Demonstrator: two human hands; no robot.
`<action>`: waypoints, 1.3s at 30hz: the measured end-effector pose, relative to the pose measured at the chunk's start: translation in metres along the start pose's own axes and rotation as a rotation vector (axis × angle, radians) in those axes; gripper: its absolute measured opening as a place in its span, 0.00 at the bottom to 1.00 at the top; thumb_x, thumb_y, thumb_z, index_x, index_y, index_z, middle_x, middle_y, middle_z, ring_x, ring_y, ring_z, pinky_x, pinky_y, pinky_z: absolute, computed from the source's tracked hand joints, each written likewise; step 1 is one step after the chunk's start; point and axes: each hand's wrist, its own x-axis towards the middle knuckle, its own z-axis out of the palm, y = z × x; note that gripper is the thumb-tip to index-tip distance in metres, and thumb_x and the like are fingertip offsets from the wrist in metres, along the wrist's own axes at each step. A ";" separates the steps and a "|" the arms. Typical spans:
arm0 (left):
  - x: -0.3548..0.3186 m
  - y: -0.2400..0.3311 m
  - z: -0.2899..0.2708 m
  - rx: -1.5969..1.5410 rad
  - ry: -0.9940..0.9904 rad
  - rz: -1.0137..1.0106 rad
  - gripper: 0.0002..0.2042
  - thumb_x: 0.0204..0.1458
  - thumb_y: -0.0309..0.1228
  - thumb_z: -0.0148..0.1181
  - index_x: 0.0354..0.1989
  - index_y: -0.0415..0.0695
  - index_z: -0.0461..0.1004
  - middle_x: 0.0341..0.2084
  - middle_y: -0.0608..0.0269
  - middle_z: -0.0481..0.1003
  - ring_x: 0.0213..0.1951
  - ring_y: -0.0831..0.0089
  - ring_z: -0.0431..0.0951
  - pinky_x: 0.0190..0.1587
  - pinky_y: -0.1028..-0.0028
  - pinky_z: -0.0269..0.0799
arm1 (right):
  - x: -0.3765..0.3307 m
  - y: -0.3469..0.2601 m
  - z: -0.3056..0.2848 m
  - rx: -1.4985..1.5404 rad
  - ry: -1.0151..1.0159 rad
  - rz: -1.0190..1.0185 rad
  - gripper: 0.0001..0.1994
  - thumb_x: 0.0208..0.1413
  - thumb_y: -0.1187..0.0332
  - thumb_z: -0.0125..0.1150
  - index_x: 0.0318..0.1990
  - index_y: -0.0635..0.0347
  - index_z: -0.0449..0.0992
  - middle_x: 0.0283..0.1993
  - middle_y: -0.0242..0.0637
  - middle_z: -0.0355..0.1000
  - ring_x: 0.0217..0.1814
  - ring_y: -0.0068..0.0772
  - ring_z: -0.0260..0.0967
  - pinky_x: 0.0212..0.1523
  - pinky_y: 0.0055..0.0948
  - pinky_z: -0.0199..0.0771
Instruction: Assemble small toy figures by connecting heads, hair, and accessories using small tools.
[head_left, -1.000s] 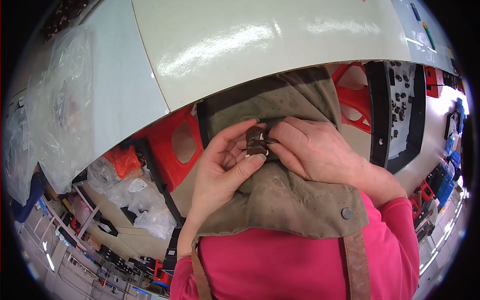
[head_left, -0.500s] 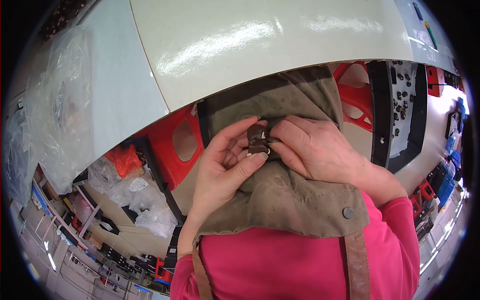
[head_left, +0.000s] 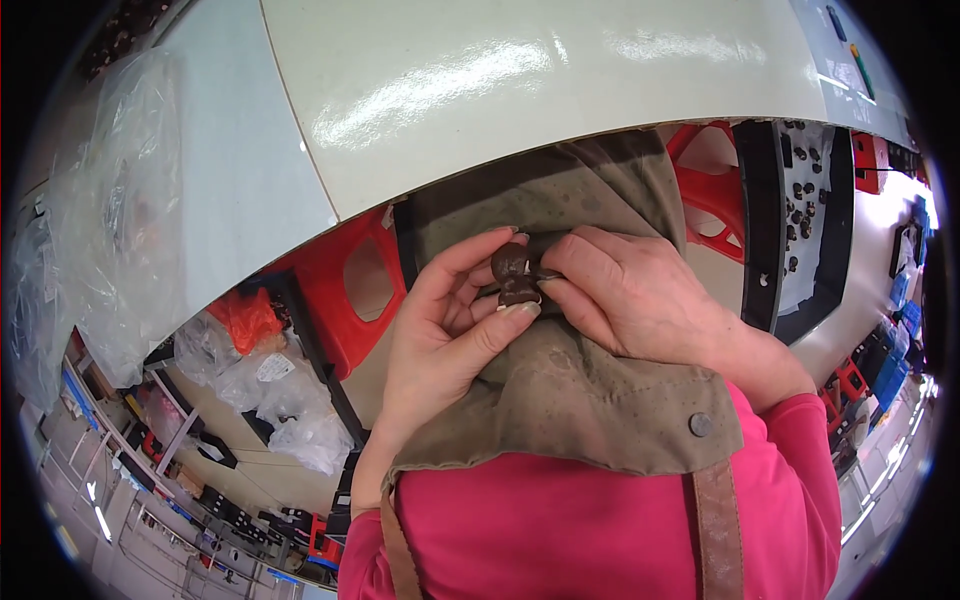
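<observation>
Looking down, head view: one small dark brown piece (head_left: 516, 276), two hands. Left hand (head_left: 450, 335) curls up, thumb and fingers pinching piece. Right hand (head_left: 640, 295) pinches it from other side. Piece sits over olive apron (head_left: 580, 400), below one white table (head_left: 480, 90).

Red plastic stools (head_left: 345, 290), clear bags (head_left: 110, 220), glossy white tabletop (head_left: 500, 90).

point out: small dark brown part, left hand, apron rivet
small dark brown part (head_left: 514, 274), head view, its rounded upper face.
left hand (head_left: 450, 330), head view, middle of the palm side.
apron rivet (head_left: 701, 425), head view, its round metal head.
</observation>
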 end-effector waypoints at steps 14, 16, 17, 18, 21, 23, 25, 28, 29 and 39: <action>-0.008 0.013 0.000 -0.055 0.009 -0.047 0.28 0.48 0.15 0.57 0.59 0.37 0.57 0.56 0.55 0.63 0.53 0.72 0.68 0.53 0.74 0.66 | 0.005 -0.001 -0.006 0.190 0.107 0.041 0.08 0.52 0.71 0.57 0.38 0.62 0.67 0.31 0.41 0.68 0.30 0.40 0.69 0.31 0.31 0.69; -0.014 0.026 -0.002 -0.055 -0.136 0.072 0.26 0.48 0.17 0.57 0.58 0.35 0.60 0.55 0.53 0.64 0.53 0.69 0.68 0.53 0.73 0.66 | 0.001 -0.005 -0.011 0.324 0.244 0.097 0.07 0.53 0.72 0.54 0.39 0.63 0.66 0.31 0.38 0.67 0.31 0.32 0.67 0.33 0.26 0.67; -0.017 0.036 -0.001 -0.059 -0.273 0.180 0.24 0.48 0.18 0.58 0.56 0.34 0.62 0.55 0.51 0.65 0.53 0.67 0.69 0.53 0.72 0.66 | -0.003 -0.009 -0.012 0.402 0.255 0.136 0.07 0.55 0.73 0.50 0.39 0.64 0.65 0.32 0.37 0.66 0.32 0.27 0.63 0.34 0.24 0.64; -0.016 0.047 0.002 -0.041 -0.267 0.199 0.24 0.48 0.18 0.58 0.56 0.34 0.62 0.55 0.51 0.65 0.53 0.67 0.69 0.53 0.72 0.66 | -0.004 -0.009 -0.013 0.406 0.257 0.110 0.07 0.55 0.73 0.50 0.39 0.64 0.65 0.32 0.37 0.66 0.32 0.27 0.63 0.34 0.24 0.64; 0.002 0.079 0.012 0.208 -0.774 0.444 0.27 0.47 0.31 0.61 0.56 0.34 0.63 0.49 0.39 0.67 0.47 0.59 0.73 0.50 0.70 0.69 | -0.009 -0.003 -0.013 0.373 0.257 0.034 0.07 0.57 0.71 0.49 0.39 0.64 0.64 0.33 0.38 0.66 0.32 0.28 0.62 0.35 0.24 0.63; 0.002 0.080 0.016 0.287 -0.943 0.509 0.29 0.47 0.36 0.63 0.56 0.35 0.63 0.47 0.36 0.68 0.45 0.57 0.75 0.49 0.70 0.70 | -0.008 0.001 -0.012 0.375 0.277 0.009 0.06 0.57 0.71 0.49 0.39 0.64 0.65 0.33 0.38 0.66 0.32 0.28 0.62 0.34 0.24 0.63; -0.002 0.064 0.018 0.202 -0.482 0.202 0.27 0.48 0.33 0.63 0.55 0.35 0.62 0.51 0.40 0.66 0.49 0.60 0.72 0.53 0.68 0.68 | -0.011 0.005 -0.013 0.370 0.301 0.014 0.06 0.56 0.72 0.50 0.39 0.64 0.65 0.32 0.38 0.66 0.31 0.28 0.62 0.34 0.23 0.63; 0.003 0.034 0.011 0.096 -0.203 0.024 0.25 0.50 0.25 0.58 0.57 0.35 0.59 0.54 0.47 0.65 0.53 0.66 0.69 0.54 0.70 0.65 | -0.009 0.007 -0.015 0.436 0.276 0.050 0.05 0.55 0.75 0.52 0.38 0.64 0.66 0.33 0.37 0.67 0.31 0.27 0.63 0.34 0.23 0.63; 0.006 0.024 0.008 0.033 -0.157 0.015 0.25 0.51 0.19 0.54 0.58 0.35 0.56 0.54 0.51 0.64 0.54 0.69 0.68 0.54 0.72 0.64 | -0.008 0.010 -0.015 0.435 0.273 0.034 0.05 0.54 0.76 0.53 0.37 0.64 0.67 0.33 0.36 0.67 0.31 0.27 0.63 0.34 0.22 0.63; 0.017 -0.012 0.024 -0.006 -0.142 -0.046 0.23 0.54 0.22 0.53 0.59 0.35 0.56 0.54 0.53 0.64 0.54 0.69 0.68 0.57 0.72 0.62 | -0.021 0.034 -0.026 0.481 0.210 -0.004 0.10 0.52 0.77 0.57 0.42 0.64 0.69 0.37 0.37 0.69 0.37 0.28 0.69 0.37 0.24 0.68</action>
